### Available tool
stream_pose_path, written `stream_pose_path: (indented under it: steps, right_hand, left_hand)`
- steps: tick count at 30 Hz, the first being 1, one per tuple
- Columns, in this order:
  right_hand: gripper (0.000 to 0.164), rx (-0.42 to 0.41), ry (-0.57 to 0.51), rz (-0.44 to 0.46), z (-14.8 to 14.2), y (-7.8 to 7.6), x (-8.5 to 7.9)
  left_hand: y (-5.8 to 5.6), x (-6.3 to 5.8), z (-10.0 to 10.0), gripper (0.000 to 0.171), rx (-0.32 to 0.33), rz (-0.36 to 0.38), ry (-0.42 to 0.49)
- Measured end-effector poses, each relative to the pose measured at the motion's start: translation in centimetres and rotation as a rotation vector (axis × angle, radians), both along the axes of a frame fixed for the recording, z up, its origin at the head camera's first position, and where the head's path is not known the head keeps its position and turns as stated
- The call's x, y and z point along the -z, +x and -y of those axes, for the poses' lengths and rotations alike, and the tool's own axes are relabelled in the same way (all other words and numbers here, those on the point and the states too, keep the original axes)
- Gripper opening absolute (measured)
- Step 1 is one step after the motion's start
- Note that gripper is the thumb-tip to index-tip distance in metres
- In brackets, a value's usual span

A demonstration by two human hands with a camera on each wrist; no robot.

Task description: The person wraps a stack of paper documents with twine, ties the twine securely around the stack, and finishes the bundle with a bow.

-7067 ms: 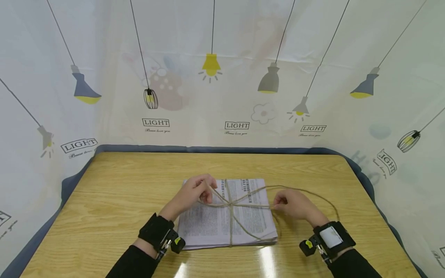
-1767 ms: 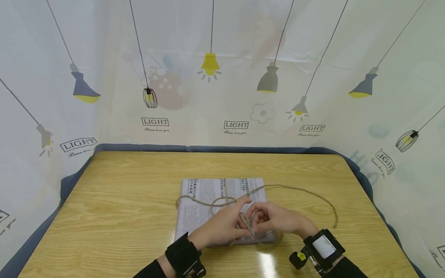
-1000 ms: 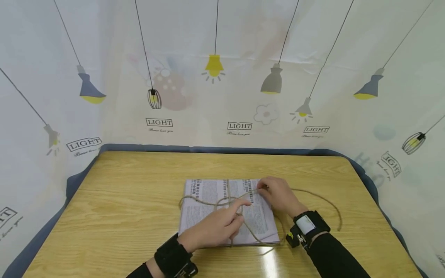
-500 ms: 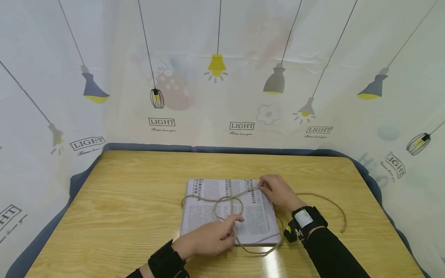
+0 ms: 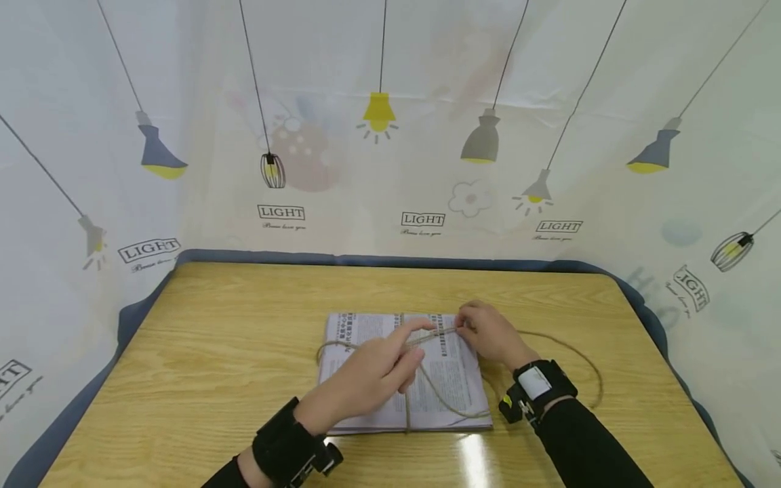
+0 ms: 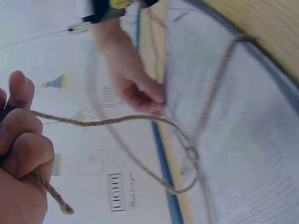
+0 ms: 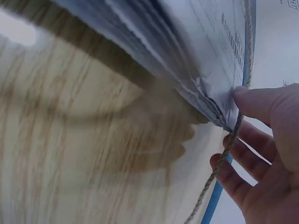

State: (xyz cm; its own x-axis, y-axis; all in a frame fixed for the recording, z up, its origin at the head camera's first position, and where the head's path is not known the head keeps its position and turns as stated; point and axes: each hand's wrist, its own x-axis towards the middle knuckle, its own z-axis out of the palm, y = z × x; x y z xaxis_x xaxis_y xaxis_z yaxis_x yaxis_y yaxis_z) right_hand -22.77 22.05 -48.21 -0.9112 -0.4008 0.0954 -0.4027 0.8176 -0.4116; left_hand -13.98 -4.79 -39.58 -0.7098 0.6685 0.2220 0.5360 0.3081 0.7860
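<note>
A stack of newspapers [image 5: 451,379] lies on the table, with twine [image 5: 407,413] wrapped lengthwise and crosswise over it. My left hand [image 5: 369,373] is over the middle of the stack, covering the crossing in the head view. In the left wrist view, its curled fingers [image 6: 28,149] grip twine [image 6: 98,123], whose short cut end pokes out below them. A loose loop hangs between that hand and the crossing. At the stack's far right corner, my right hand [image 5: 488,332] pinches another strand between thumb [image 7: 257,103] and fingers, close against the paper edge.
From the right hand, a free tail of twine [image 5: 564,343] curves over the wooden table [image 5: 244,325] to the right. Behind the table hangs a pale cloth [image 5: 342,237] printed with lamps. Both wrists wear black camera straps.
My left hand has moved from the stack's front up toward its middle, and the strand that drooped past the front edge is drawn back onto the paper. The right hand stays at the far right corner.
</note>
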Motion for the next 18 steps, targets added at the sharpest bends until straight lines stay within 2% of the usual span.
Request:
stream_pose_path:
  steps: [6,15,17,18]
  right_hand:
    - [0.006,0.072,-0.003,0.076,-0.2,0.0,-0.2]
    - [0.006,0.123,-0.015,0.116,-0.4,-0.1,-0.2]
    - [0.006,0.129,-0.009,0.111,-0.4,-0.2,-0.2]
    - [0.007,0.133,-0.006,0.108,-0.5,-0.3,-0.1]
  left_hand:
    - [0.6,-2.4,1.2,0.038,0.05,-0.017,0.203]
    - [1.0,-3.9,4.3,0.044,0.057,-0.094,0.421]
    - [1.4,-4.1,5.4,0.048,0.077,-0.081,0.427]
    - [1.6,-4.2,6.1,0.05,0.08,-0.051,0.398]
